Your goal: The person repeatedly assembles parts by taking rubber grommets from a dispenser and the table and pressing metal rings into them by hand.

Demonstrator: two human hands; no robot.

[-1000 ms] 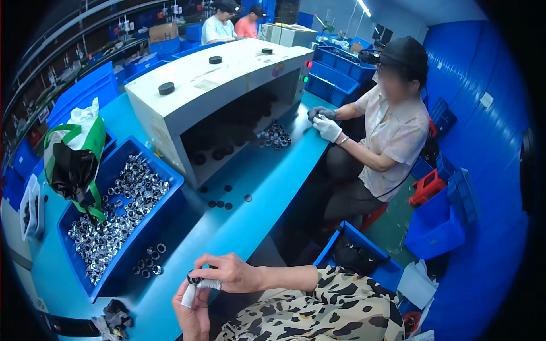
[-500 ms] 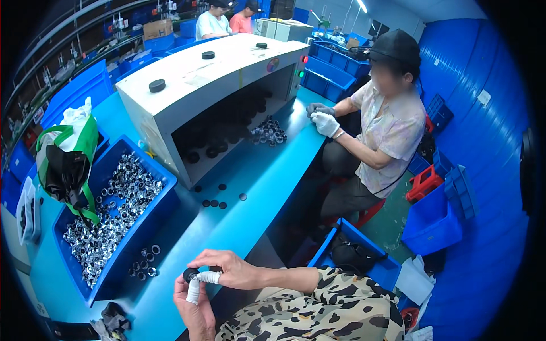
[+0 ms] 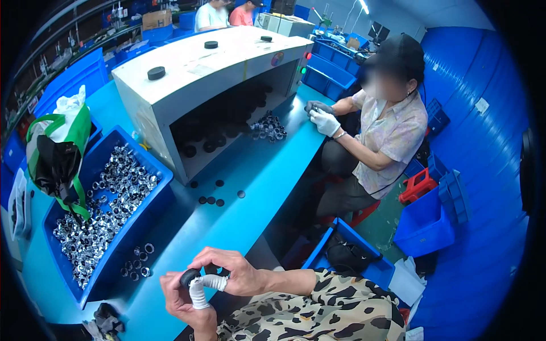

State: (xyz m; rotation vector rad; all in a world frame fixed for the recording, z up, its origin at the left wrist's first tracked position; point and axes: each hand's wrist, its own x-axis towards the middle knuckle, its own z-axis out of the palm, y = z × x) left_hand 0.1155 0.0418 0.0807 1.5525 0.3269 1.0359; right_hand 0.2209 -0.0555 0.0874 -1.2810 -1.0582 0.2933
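My left hand [image 3: 185,298] and my right hand [image 3: 230,270] meet near the lower edge over the blue table [image 3: 250,187]. Together they pinch a small black round cap [image 3: 189,277]. White finger cots cover my left thumb and my right forefinger. A few loose metal rings [image 3: 135,266] lie on the table just left of my hands. Beside them stands a blue bin [image 3: 151,213] filled with several shiny metal rings.
A white box-shaped machine [image 3: 193,74] with a dark opening stands mid-table, black discs [image 3: 213,199] scattered before it. A co-worker in white gloves [image 3: 324,119] sits at the right beside a pile of rings [image 3: 268,128]. A green and black bag [image 3: 57,153] lies left. Blue crates [image 3: 424,224] stand on the floor.
My hands have risen slightly and turned the black cap between the fingers. The co-worker's hands stay at the table edge.
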